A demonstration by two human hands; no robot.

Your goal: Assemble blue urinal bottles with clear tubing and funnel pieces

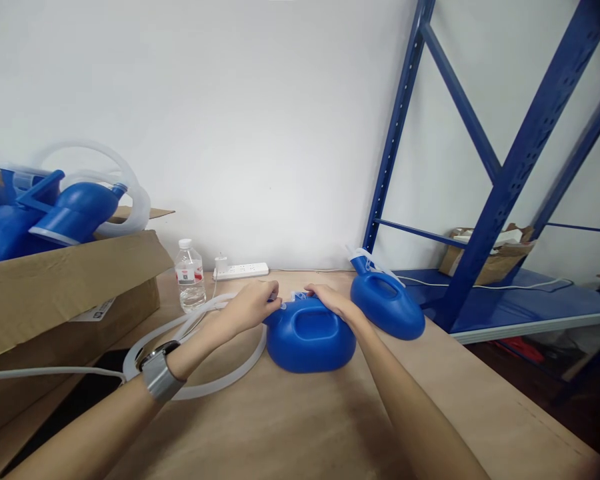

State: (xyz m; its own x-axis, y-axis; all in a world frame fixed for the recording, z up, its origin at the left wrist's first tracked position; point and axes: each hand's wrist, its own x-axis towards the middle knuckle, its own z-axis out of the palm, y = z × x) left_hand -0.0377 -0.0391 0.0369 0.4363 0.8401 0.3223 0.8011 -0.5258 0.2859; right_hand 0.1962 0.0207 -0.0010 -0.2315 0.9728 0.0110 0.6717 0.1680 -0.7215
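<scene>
A blue plastic urinal bottle (pixel 310 343) with a moulded handle lies on its side on the brown table in front of me. At its neck, on the left, my left hand (pixel 253 303) is closed with the fingers pinched together; the hand hides most of the neck and its fitting. My right hand (pixel 333 300) grips the top of the bottle beside the handle, and its fingertips are partly hidden behind. A small clear plastic piece (pixel 299 295) shows between the hands. Under my left forearm lies a coiled translucent hose (pixel 220 385).
Another blue urinal bottle (pixel 380 307) with a clear tube lies to the right. An open cardboard box (pixel 75 280) holding several blue bottles and hoses stands left. Behind are a water bottle (pixel 189 277) and a power strip (pixel 245 270). Blue metal shelving (pixel 480 220) borders the right side.
</scene>
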